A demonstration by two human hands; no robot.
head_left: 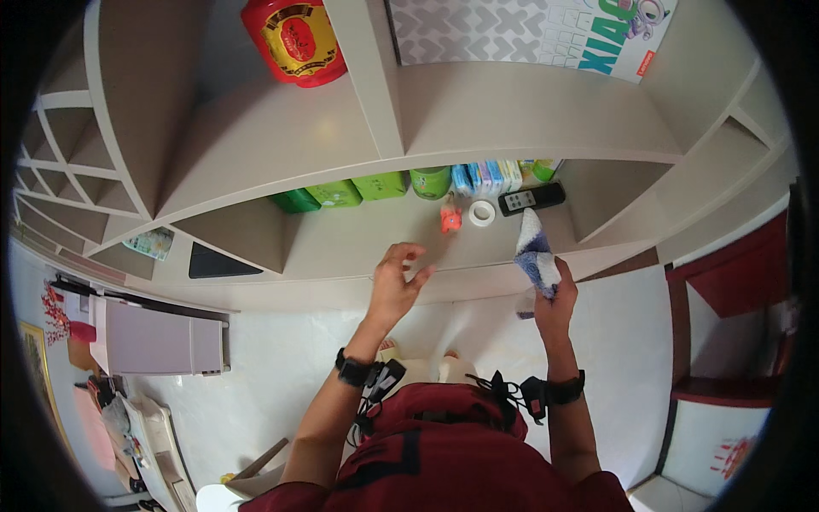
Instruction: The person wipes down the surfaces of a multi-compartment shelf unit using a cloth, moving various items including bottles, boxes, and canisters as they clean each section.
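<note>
My right hand (pixel 556 305) is closed around a fluffy blue-and-white cloth (pixel 536 256), whose upper end reaches over the front edge of the lower shelf. My left hand (pixel 397 282) holds nothing; its fingers are curled but apart, just in front of that shelf's edge. Farther in on the shelf (pixel 341 247) lie a small orange-pink figurine (pixel 450 218), a white ring-shaped roll (pixel 482 213) and a black remote control (pixel 532 199). The cloth's tip is close to the remote; whether they touch I cannot tell.
Green boxes (pixel 334 194), a green canister (pixel 430 183) and several small packets (pixel 486 177) line the shelf's back. Above, an upper shelf (pixel 529 111) juts out, bearing a red jar (pixel 294 43) and a patterned box (pixel 478 32). A dark flat object (pixel 223 262) lies in the left compartment.
</note>
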